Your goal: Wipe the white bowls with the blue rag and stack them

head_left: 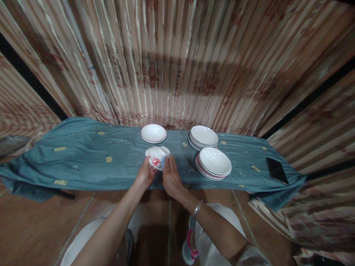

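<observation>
Bowl [154,152], white and glossy on my feed, red flower and darker marks across its outer wall, tipped well over, foot ring turned up and to my right, hollow hidden from me, held between the left hand [146,174] and the right hand [172,178]

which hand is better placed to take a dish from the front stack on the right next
Probably the right hand: it is nearer the front stack. The left hand is farther away. Both are on the flowered bowl, so the right would need to let go first.
</observation>
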`<state>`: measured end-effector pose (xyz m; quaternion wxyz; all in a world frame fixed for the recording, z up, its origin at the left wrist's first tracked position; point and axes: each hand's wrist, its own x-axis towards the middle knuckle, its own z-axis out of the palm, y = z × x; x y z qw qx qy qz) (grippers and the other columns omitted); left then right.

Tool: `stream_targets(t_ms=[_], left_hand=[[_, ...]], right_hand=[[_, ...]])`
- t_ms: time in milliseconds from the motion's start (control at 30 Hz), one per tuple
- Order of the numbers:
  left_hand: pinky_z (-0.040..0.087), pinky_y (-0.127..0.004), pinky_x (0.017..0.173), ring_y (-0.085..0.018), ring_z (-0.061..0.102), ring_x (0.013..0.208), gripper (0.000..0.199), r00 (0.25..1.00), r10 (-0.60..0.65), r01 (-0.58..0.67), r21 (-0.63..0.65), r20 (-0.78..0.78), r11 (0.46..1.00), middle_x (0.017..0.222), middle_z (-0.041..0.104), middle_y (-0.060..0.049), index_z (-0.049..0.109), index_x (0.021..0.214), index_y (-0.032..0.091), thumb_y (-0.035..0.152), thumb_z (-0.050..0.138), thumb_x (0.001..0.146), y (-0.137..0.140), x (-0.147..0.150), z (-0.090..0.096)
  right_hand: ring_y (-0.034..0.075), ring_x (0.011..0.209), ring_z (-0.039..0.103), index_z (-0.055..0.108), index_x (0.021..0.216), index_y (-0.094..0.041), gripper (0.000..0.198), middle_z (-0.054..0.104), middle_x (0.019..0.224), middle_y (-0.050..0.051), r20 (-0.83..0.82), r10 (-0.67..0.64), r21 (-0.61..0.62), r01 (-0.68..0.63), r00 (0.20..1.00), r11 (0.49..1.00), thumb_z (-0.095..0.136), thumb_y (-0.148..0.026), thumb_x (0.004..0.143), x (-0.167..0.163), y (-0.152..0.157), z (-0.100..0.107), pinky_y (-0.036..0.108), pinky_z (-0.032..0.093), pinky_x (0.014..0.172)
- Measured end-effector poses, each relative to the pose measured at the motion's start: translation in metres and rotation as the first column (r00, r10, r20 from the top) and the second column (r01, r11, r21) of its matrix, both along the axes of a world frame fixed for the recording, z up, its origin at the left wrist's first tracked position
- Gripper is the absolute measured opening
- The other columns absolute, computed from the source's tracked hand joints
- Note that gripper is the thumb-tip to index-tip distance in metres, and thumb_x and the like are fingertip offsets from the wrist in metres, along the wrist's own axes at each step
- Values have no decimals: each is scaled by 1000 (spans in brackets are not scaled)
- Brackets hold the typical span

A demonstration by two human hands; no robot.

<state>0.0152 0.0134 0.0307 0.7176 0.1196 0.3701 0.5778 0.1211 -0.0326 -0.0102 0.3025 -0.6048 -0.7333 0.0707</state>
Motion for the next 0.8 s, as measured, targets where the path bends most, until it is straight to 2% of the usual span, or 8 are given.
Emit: stream_targets(t_ms=[67, 167, 333, 467, 600, 700, 800], left_hand=[[52, -20, 59, -11, 63, 51, 31, 1000, 3, -3, -9, 1, 1000, 64, 70, -4, 65, 88, 11, 23, 37, 97, 1, 0, 1], [48, -17, 51, -9, 60, 46, 30, 1000, -6, 5, -33, -17, 999, 59, 68, -2, 63, 80, 11, 21, 39, 96, 1, 1, 1], [53, -23, 61, -13, 66, 58, 25, 997, -43, 46, 43, -66, 998, 70, 72, -6, 64, 89, 11, 24, 43, 94, 1, 1, -2], [53, -27, 64, -16, 66, 63, 21, 983, -41, 65, 131, -178, 989, 74, 72, -7, 65, 86, 12, 32, 59, 84, -1, 1, -6], [51, -25, 63, -16, 65, 67, 32, 961, -25, 95, 243, -277, 965, 79, 72, -3, 64, 88, 15, 38, 74, 68, -2, 1, -7], [50, -27, 67, -17, 66, 72, 45, 945, -31, 120, 255, -327, 960, 85, 72, -4, 63, 100, 15, 41, 74, 64, -2, -1, -8], [49, -26, 67, -17, 65, 71, 49, 937, -24, 120, 257, -348, 959, 85, 72, -4, 62, 101, 15, 43, 73, 62, -3, -3, -7]], right_hand=[[30, 145, 14, 30, 144, -1, 62, 25, 152, 25, 78, 81, 74, -87, 994, 993, 35, 0, 83, -1, -5, 5, 52, 28, 114], [27, 143, 23, 40, 140, -6, 56, 34, 149, 21, 96, 146, 148, -160, 985, 976, 35, -1, 84, 2, -6, 15, 47, 32, 114], [24, 132, 41, 45, 136, -17, 46, 47, 139, 14, -73, 98, 262, -76, 993, 962, 35, -13, 91, 26, 9, 32, 45, 38, 110], [25, 123, 50, 49, 130, -13, 40, 55, 129, 16, -206, 9, 247, 43, 978, 968, 33, -20, 93, 46, 32, 32, 45, 41, 106], [23, 111, 58, 60, 112, -16, 32, 63, 115, 13, -263, -51, 166, 97, 963, 981, 39, -17, 88, 50, 50, 22, 40, 45, 100], [22, 110, 58, 64, 106, -17, 30, 63, 114, 13, -285, -49, 135, 91, 957, 987, 42, -14, 85, 46, 55, 18, 38, 44, 101], [21, 111, 59, 65, 105, -18, 30, 63, 117, 11, -325, 17, 133, 28, 946, 991, 44, -13, 84, 42, 53, 17, 36, 43, 102]])
